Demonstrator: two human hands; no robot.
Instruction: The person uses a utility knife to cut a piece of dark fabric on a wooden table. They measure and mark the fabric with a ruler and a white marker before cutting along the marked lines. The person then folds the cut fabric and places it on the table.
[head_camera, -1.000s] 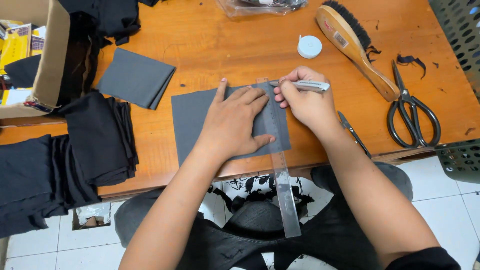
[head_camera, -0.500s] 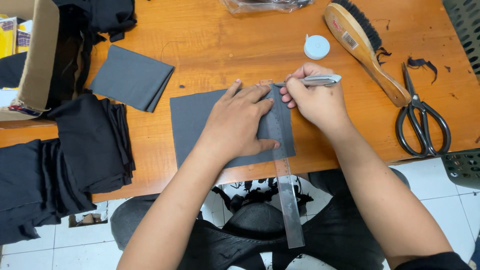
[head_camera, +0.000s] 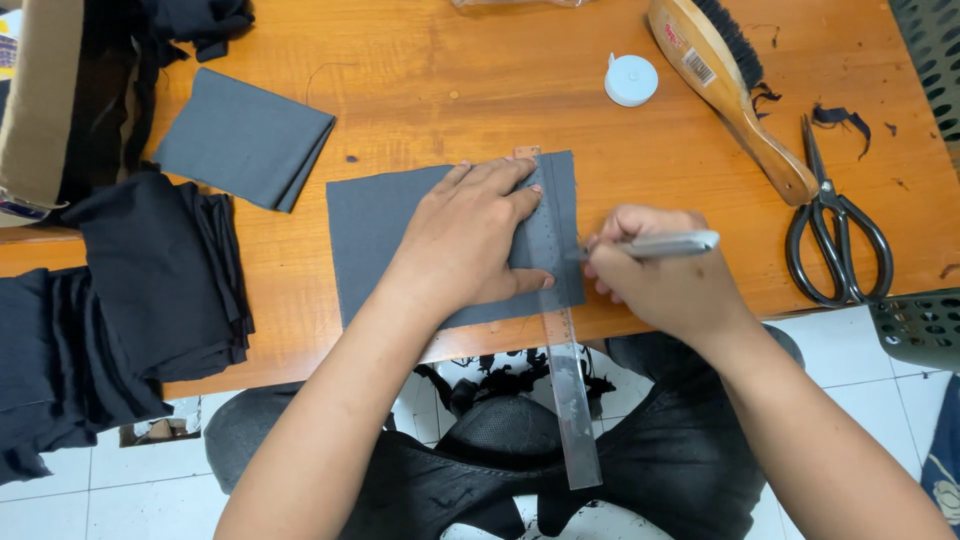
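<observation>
Marking a line on the grey fabric piece (head_camera: 380, 235), judged the step in hand. Lying at 9 o'clock of it: stacked black cloth (head_camera: 150, 290); at 10 o'clock, a folded grey piece (head_camera: 240, 138). Pressing flat with spread fingers, left hand (head_camera: 470, 240) pins the clear ruler (head_camera: 560, 340) across the fabric's 3 o'clock edge, its tail overhanging the table edge (head_camera: 300, 340). Pinching a silver marking pen (head_camera: 660, 243) against the ruler, right hand (head_camera: 660, 280). Resting at 3 o'clock: black scissors (head_camera: 835, 225). Next, likely steady ruler pressure and an even stroke.

Our left hand (head_camera: 470, 240) lies flat, palm down, fingers spread and pointing right. Our right hand (head_camera: 660, 280) is curled in a writing grip, forearm angled in from the lower right.
</observation>
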